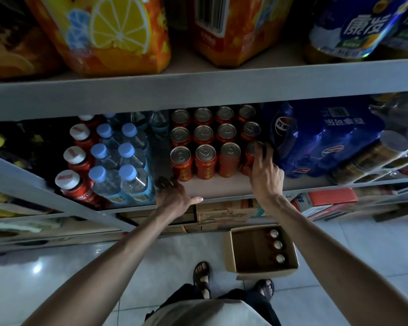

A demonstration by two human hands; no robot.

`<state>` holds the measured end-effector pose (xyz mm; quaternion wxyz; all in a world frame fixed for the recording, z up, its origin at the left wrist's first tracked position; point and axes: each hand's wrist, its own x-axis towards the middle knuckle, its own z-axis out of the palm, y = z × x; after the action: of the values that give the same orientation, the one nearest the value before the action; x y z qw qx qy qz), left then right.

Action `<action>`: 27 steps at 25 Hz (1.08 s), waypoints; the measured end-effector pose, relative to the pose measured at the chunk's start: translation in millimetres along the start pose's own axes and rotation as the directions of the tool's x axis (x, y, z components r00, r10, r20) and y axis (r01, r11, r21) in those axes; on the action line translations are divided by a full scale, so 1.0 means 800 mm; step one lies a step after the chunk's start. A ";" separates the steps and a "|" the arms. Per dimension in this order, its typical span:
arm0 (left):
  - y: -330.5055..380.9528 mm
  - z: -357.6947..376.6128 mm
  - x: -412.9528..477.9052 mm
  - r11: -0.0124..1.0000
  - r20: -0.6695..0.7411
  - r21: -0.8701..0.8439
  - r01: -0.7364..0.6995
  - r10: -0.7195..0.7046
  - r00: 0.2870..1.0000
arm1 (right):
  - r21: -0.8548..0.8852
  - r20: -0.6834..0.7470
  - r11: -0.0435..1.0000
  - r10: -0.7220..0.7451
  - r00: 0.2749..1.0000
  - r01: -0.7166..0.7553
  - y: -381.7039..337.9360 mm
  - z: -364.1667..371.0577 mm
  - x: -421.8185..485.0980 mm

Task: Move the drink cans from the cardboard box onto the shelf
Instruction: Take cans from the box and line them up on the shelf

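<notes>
On the shelf, red cans stand in rows of four; the box on the floor below holds three more. The right hand curls its fingers round the front-right can, while the left hand rests on the shelf edge, fingers together.

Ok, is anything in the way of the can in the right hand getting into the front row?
Nothing visible. The right hand grips the red can already at the front row's right end, beside the blue Pepsi pack; the fingers sit close against that pack.
</notes>
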<state>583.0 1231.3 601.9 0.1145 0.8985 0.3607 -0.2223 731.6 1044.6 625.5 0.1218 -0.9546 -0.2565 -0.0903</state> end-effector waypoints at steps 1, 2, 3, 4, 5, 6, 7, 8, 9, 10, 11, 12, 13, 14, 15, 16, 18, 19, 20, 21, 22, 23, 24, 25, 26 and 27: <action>0.000 -0.002 -0.002 1.000 0.000 0.001 0.001 -0.001 1.000 | -0.010 0.007 1.000 -0.002 1.000 0.002 -0.001 -0.002 0.000; 0.000 -0.001 -0.005 1.000 0.002 0.005 0.003 -0.003 1.000 | -0.018 0.015 1.000 -0.008 1.000 0.009 -0.001 -0.005 0.000; 0.000 -0.002 -0.007 1.000 -0.001 0.006 0.006 -0.006 1.000 | -0.028 0.019 0.999 -0.023 1.000 0.023 -0.001 -0.010 -0.002; 0.000 -0.001 -0.008 1.000 -0.006 -0.005 0.015 -0.015 1.000 | -0.039 0.017 0.998 -0.047 0.999 0.048 0.001 -0.016 -0.007; 0.001 -0.003 -0.012 0.999 -0.016 -0.024 0.025 -0.025 1.000 | -0.040 0.012 0.996 -0.078 0.997 0.079 0.005 -0.024 -0.014; 0.004 -0.004 -0.017 1.000 -0.039 -0.023 0.018 -0.019 0.999 | -0.023 0.007 0.993 -0.113 0.994 0.113 0.013 -0.034 -0.025; 0.007 -0.006 -0.024 1.000 -0.089 0.026 -0.008 0.010 0.996 | 0.007 0.001 0.988 -0.152 0.988 0.152 0.022 -0.045 -0.038; 0.008 -0.007 -0.031 0.991 -0.179 0.125 -0.047 0.069 0.981 | 0.038 -0.001 0.981 -0.192 0.981 0.192 0.030 -0.054 -0.051; 0.013 -0.010 -0.045 0.964 -0.260 0.246 -0.101 0.166 0.951 | 0.066 -0.001 0.974 -0.217 0.976 0.217 0.043 -0.062 -0.067; 0.022 -0.013 -0.064 0.926 -0.303 0.345 -0.154 0.265 0.915 | 0.099 0.001 0.970 -0.225 0.974 0.224 0.060 -0.069 -0.087; 0.034 -0.015 -0.082 0.892 -0.328 0.402 -0.208 0.352 0.877 | 0.131 0.003 0.967 -0.220 0.975 0.218 0.077 -0.071 -0.106; 0.049 -0.013 -0.095 0.860 -0.327 0.431 -0.272 0.429 0.842 | 0.168 0.028 0.967 -0.198 0.980 0.191 0.095 -0.070 -0.127; 0.066 -0.009 -0.106 0.833 -0.293 0.432 -0.345 0.491 0.820 | 0.201 0.083 0.970 -0.154 0.985 0.135 0.111 -0.065 -0.147; 0.087 -0.003 -0.112 0.809 -0.234 0.410 -0.420 0.539 0.809 | 0.221 0.157 0.973 -0.094 0.983 0.058 0.128 -0.061 -0.165; 0.113 0.005 -0.116 0.793 -0.167 0.364 -0.488 0.571 0.803 | 0.240 0.240 0.970 -0.012 0.971 -0.047 0.146 -0.053 -0.185; 0.137 0.016 -0.118 0.793 -0.099 0.291 -0.535 0.581 0.808 | 0.264 0.325 0.951 0.070 0.943 -0.161 0.160 -0.049 -0.201; 0.188 0.044 -0.117 0.817 0.078 0.088 -0.570 0.565 0.822 | 0.323 0.493 0.853 0.217 0.842 -0.410 0.190 -0.037 -0.233; 0.212 0.064 -0.115 0.817 0.174 0.010 -0.576 0.566 0.806 | 0.341 0.568 0.793 0.255 0.783 -0.505 0.207 -0.029 -0.250; 0.236 0.087 -0.115 0.808 0.261 -0.039 -0.588 0.576 0.774 | 0.333 0.641 0.741 0.275 0.716 -0.583 0.227 -0.017 -0.270; 0.259 0.113 -0.114 0.794 0.338 -0.054 -0.605 0.585 0.737 | 0.304 0.699 0.699 0.298 0.650 -0.647 0.248 -0.004 -0.290; 0.283 0.138 -0.110 0.775 0.391 -0.057 -0.630 0.598 0.700 | 0.287 0.731 0.650 0.325 0.600 -0.703 0.270 0.013 -0.308; 0.303 0.166 -0.104 0.759 0.428 -0.059 -0.649 0.606 0.671 | 0.263 0.749 0.610 0.359 0.557 -0.747 0.292 0.032 -0.327; 0.316 0.191 -0.096 0.745 0.450 -0.061 -0.665 0.615 0.647 | 0.243 0.751 0.601 0.381 0.539 -0.762 0.308 0.050 -0.345; 0.328 0.218 -0.085 0.728 0.465 -0.057 -0.683 0.625 0.628 | 0.196 0.745 0.610 0.416 0.521 -0.768 0.324 0.069 -0.359; 0.341 0.254 -0.069 0.702 0.476 -0.040 -0.711 0.640 0.604 | 0.147 0.727 0.625 0.457 0.512 -0.766 0.343 0.094 -0.375; 0.353 0.297 -0.047 0.683 0.487 -0.019 -0.731 0.644 0.589 | 0.107 0.706 0.638 0.491 0.511 -0.762 0.362 0.125 -0.388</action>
<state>681.0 920.5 425.2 0.1899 0.8949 -0.0758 -0.3966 626.8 684.4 403.2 0.2506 -0.9051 0.0795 0.3341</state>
